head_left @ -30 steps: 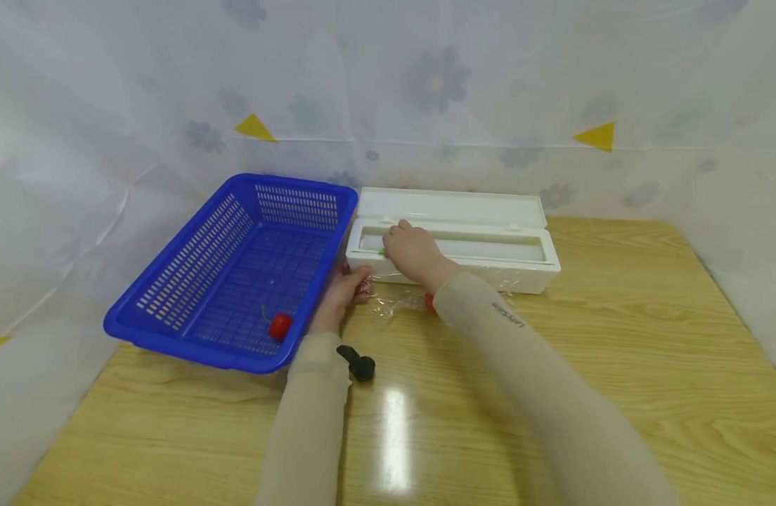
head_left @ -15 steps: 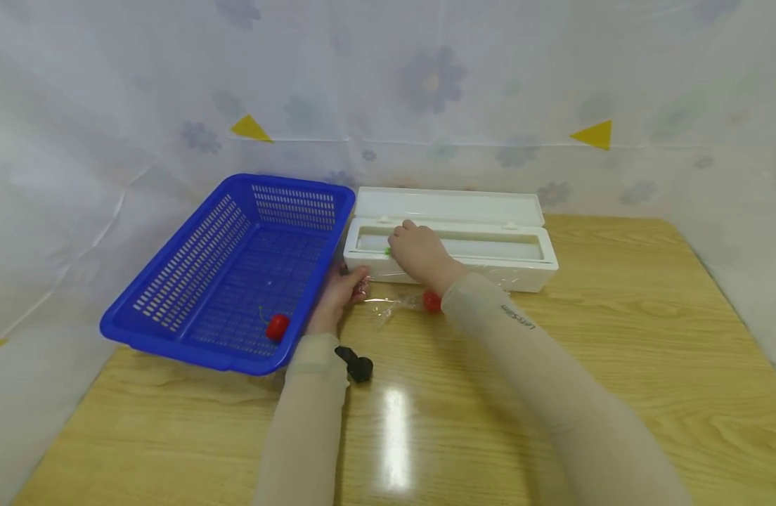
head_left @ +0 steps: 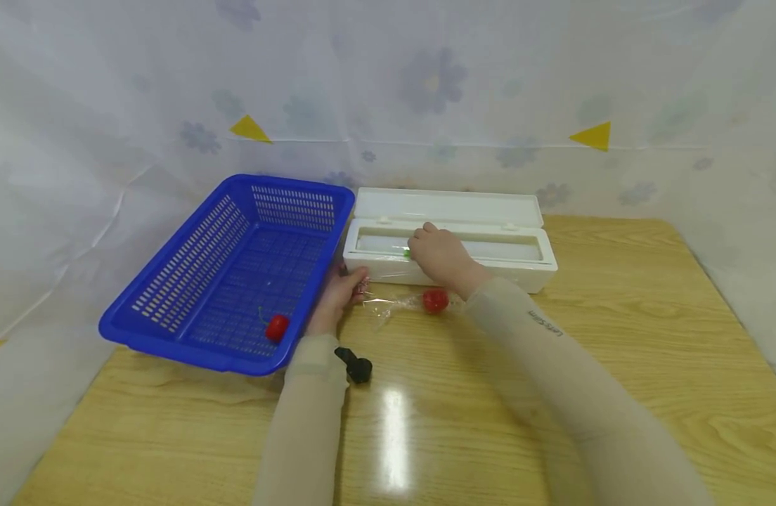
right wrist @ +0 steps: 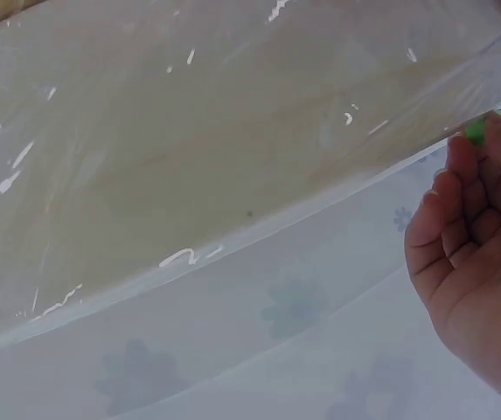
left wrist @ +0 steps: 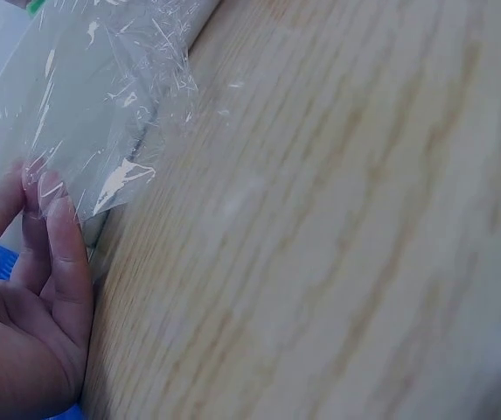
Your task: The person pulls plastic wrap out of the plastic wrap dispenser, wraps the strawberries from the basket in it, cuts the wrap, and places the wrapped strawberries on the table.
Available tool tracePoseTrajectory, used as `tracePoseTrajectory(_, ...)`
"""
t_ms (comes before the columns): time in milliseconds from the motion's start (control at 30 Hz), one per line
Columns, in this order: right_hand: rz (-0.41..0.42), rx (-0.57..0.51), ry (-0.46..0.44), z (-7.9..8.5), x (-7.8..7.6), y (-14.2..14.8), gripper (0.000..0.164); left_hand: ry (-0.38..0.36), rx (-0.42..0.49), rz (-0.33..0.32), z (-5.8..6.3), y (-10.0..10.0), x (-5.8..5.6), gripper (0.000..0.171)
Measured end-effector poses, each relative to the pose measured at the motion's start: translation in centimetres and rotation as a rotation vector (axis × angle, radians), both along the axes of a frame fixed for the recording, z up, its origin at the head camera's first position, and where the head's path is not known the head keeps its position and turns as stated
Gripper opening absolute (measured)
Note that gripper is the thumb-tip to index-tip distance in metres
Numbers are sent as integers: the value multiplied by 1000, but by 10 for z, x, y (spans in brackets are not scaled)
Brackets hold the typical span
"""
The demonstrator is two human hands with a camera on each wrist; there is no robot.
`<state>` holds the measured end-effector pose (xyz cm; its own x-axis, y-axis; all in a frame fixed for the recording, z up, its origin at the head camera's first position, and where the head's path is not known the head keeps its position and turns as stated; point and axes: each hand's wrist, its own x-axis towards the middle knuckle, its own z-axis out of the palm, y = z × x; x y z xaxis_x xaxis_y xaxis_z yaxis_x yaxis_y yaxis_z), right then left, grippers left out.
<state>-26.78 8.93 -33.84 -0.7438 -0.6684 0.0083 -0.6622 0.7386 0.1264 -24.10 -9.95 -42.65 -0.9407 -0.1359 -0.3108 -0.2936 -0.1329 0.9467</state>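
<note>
R hand [head_left: 441, 256] has slid right, pinching green slider [head_left: 408, 253] on box [head_left: 476, 229]'s near edge; L hand [head_left: 336, 294] pinches film [left wrist: 93, 96] by near-left corner. Slide looks approx. part done.

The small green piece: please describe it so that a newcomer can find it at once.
Find the open white box right of the blue basket. At its front edge, the right hand pinches the green piece. Bright green, it stands out from the clear film.
</note>
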Motion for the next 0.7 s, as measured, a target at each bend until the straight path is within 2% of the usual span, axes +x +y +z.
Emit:
tracePoseTrajectory(267,2,8,-5,0,0,16,16,-12,1,5,0,2,1,26)
tracePoseTrajectory(700,-18,11,14,-2,2,45,21,13,48,-10,1,0,1,21)
